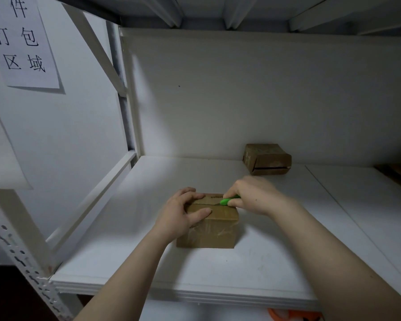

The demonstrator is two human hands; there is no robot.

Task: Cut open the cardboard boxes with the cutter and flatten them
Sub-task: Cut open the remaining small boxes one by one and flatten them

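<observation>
A small taped cardboard box (214, 230) stands on the white shelf board (148, 262) in front of me. My left hand (183, 214) rests on its top left corner, fingers spread over the lid and thumb on the near flap. My right hand (252, 195) grips a green cutter (227, 201) at the top seam, on the box's right side. The blade tip lies along the seam between the flaps. A second cardboard box (266, 158) lies tipped at the back against the wall, one end slit open.
A white back panel (241, 100) closes the shelf behind, and a metal rack upright (127, 93) stands at the left. A paper sign (21, 40) hangs on the left wall. Something orange (294, 315) shows below the shelf's front edge.
</observation>
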